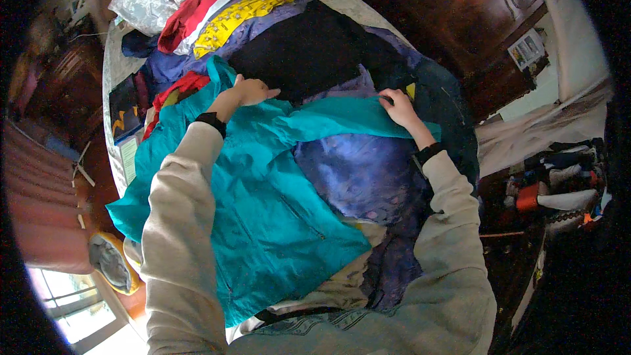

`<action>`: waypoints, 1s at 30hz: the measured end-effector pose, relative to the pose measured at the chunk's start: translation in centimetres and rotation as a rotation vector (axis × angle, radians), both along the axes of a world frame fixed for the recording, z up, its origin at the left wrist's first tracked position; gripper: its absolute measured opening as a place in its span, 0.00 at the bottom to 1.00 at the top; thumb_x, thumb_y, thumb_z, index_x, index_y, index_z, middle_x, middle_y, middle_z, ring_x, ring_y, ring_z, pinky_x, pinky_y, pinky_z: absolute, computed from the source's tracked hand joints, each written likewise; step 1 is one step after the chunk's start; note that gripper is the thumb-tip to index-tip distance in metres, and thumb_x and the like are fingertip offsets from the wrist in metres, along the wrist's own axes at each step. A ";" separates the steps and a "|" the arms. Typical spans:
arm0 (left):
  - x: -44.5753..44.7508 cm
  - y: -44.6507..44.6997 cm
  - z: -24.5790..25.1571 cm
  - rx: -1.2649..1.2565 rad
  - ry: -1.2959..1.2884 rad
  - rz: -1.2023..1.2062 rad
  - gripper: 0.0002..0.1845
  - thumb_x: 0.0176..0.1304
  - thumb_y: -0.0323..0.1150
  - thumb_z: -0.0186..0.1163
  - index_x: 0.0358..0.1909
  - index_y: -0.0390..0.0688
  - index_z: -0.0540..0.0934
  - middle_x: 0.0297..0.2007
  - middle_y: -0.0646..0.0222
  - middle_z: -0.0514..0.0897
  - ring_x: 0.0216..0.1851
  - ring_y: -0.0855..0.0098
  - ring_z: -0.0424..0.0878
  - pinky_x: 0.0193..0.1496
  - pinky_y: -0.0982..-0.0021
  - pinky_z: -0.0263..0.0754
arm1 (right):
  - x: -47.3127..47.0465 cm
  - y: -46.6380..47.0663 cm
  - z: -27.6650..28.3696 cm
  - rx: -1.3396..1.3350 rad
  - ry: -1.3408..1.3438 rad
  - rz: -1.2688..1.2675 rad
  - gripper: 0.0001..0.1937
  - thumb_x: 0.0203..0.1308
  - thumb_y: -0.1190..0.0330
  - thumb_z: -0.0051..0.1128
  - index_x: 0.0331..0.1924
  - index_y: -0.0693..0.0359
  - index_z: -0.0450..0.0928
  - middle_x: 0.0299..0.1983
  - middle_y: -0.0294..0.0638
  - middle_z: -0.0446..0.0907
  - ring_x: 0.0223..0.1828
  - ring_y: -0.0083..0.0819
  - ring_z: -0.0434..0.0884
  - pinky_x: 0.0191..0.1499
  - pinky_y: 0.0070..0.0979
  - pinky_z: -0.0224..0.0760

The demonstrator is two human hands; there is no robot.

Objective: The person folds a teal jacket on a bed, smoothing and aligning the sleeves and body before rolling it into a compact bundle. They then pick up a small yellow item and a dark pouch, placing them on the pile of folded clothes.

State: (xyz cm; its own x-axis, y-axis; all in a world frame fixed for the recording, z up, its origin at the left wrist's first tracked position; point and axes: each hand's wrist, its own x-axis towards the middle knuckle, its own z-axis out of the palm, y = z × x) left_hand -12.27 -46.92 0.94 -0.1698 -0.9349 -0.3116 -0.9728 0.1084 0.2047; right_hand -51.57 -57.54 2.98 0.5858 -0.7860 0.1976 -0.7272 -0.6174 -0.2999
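Note:
A teal zip-up jacket (266, 197) lies spread over a heap of clothes, one sleeve stretched out to the right. My left hand (249, 91) rests at its collar and shoulder area, index finger extended; whether it grips the fabric is unclear. With thumb and fingers, my right hand (397, 106) pinches the upper edge of the outstretched sleeve. Beneath that sleeve is a shiny purple-blue patterned cloth (360, 177). A black garment (305, 49) lies just beyond both hands. Dark bands circle both my wrists.
Yellow patterned cloth (241, 15), red cloth (172, 29) and a silvery plastic bag (148, 2) lie at the far end of the bed. Dark wooden furniture (493, 5) stands at upper right. A yellow-rimmed basket (116, 264) is at lower left, near a window (74, 305).

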 end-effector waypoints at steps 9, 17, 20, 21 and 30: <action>1.2 -1.1 -1.8 0.080 0.320 0.023 0.23 0.62 0.52 0.45 0.43 0.46 0.80 0.45 0.61 0.78 0.51 0.56 0.72 0.56 0.49 0.55 | 3.4 0.9 0.3 0.030 0.210 0.123 0.15 0.53 0.52 0.57 0.40 0.50 0.79 0.39 0.42 0.78 0.49 0.39 0.71 0.55 0.38 0.50; 2.6 0.8 -0.7 -0.333 0.368 0.165 0.20 0.63 0.48 0.47 0.45 0.45 0.77 0.43 0.58 0.79 0.46 0.56 0.75 0.52 0.58 0.61 | 2.6 1.0 0.9 -0.103 0.053 0.137 0.06 0.50 0.62 0.61 0.28 0.54 0.80 0.27 0.39 0.79 0.37 0.37 0.75 0.46 0.35 0.58; 3.3 1.6 0.4 -0.258 0.377 0.244 0.19 0.63 0.48 0.47 0.42 0.46 0.78 0.39 0.60 0.81 0.45 0.57 0.76 0.51 0.57 0.60 | 2.4 1.2 1.1 -0.026 -0.090 0.149 0.06 0.50 0.64 0.60 0.28 0.56 0.79 0.26 0.39 0.78 0.35 0.37 0.74 0.44 0.34 0.60; 3.4 1.8 0.8 -0.235 0.375 0.251 0.19 0.63 0.49 0.47 0.41 0.45 0.78 0.38 0.60 0.81 0.45 0.57 0.76 0.51 0.57 0.60 | 2.4 1.3 1.0 -0.025 -0.095 0.128 0.06 0.51 0.65 0.60 0.28 0.56 0.79 0.26 0.39 0.78 0.35 0.37 0.74 0.44 0.35 0.60; 3.6 0.0 1.1 -0.422 0.701 0.289 0.19 0.63 0.46 0.50 0.40 0.38 0.73 0.39 0.53 0.79 0.41 0.55 0.77 0.44 0.64 0.70 | 3.9 0.5 0.0 -0.226 -0.034 0.139 0.06 0.57 0.65 0.53 0.32 0.58 0.76 0.26 0.43 0.77 0.34 0.41 0.75 0.41 0.37 0.62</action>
State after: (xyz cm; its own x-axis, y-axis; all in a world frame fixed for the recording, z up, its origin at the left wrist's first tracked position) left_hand -8.68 -46.87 2.08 0.0694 -0.9849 0.1586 -0.6383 0.0783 0.7658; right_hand -47.69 -57.00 2.99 0.6750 -0.6320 0.3807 -0.6225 -0.7648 -0.1659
